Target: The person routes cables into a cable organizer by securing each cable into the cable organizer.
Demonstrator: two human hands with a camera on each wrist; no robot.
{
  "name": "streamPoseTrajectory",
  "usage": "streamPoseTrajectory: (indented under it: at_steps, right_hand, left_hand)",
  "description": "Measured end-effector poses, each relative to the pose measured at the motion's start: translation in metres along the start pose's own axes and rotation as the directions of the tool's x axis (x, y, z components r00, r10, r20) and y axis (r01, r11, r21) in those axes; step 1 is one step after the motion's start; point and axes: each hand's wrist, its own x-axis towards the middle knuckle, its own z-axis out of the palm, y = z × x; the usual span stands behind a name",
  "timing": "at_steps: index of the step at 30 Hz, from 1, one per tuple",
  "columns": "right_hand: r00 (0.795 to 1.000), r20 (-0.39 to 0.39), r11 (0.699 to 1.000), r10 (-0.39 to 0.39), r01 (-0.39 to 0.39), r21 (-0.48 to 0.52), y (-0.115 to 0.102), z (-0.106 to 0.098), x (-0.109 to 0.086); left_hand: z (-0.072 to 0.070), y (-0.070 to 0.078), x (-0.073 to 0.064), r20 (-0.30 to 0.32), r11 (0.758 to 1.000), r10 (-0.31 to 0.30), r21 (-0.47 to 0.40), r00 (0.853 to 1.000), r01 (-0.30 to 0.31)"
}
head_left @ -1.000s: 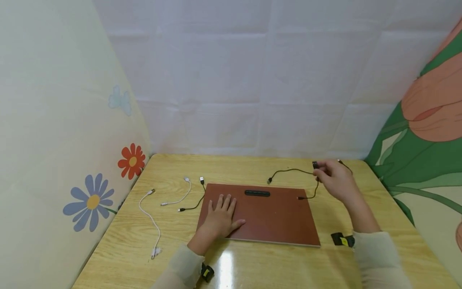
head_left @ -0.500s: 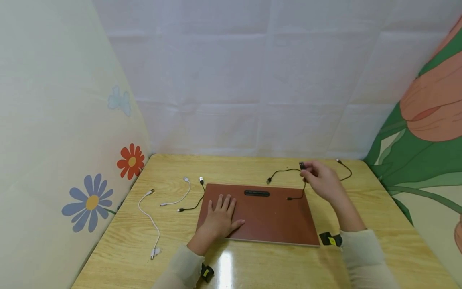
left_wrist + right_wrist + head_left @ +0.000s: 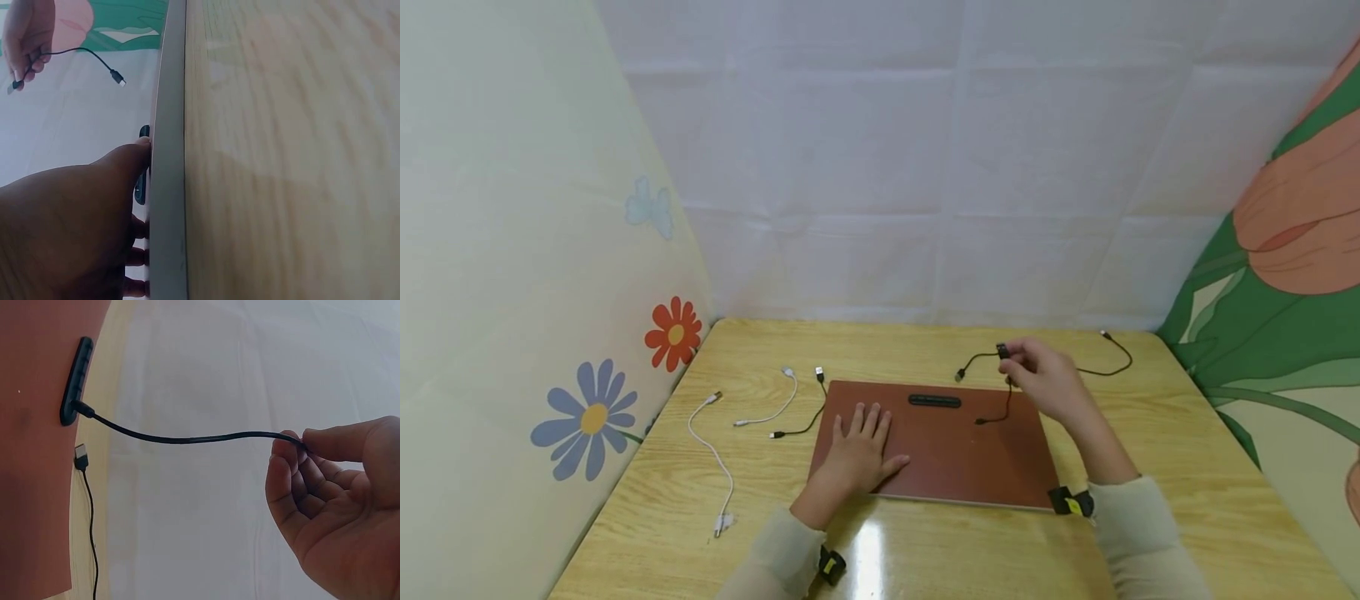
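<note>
My right hand (image 3: 1048, 379) pinches a short black USB cable (image 3: 187, 440) between thumb and fingers near its USB plug. The cable's small plug hangs over the right part of a reddish-brown board (image 3: 970, 467). In the right wrist view that plug overlaps a black slotted cable holder (image 3: 934, 401); the head view shows it to the right of the holder. My left hand (image 3: 856, 454) rests on the board's left side with fingers straight and spread. The left wrist view shows the thumb on the board near its grey edge (image 3: 169, 187).
Another black USB cable (image 3: 1105, 373) lies behind the board, partly hidden by my right hand. To the left lie a black cable (image 3: 808, 427), a short white cable (image 3: 786, 404) and a longer white cable (image 3: 721, 462). A white cloth (image 3: 880, 208) hangs behind the table.
My right hand has moved left, carrying the black USB cable from the board's right edge farther over the board. The left hand has stayed in place.
</note>
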Motion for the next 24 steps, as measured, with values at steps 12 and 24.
streamPoseTrajectory:
  at_steps: [12,24]
  right_hand:
    - [0.999,0.035,1.0,-0.022,0.021,0.013,-0.009,0.016,-0.001]
    - [0.995,0.094,0.998,-0.038,0.033,0.055,-0.015,0.025,-0.006]
  left_hand:
    - [-0.002,0.001,-0.001,0.005,1.0,0.002,0.012,1.0,-0.002]
    - [-0.008,0.002,0.0,0.033,1.0,-0.006,0.021,0.999,0.005]
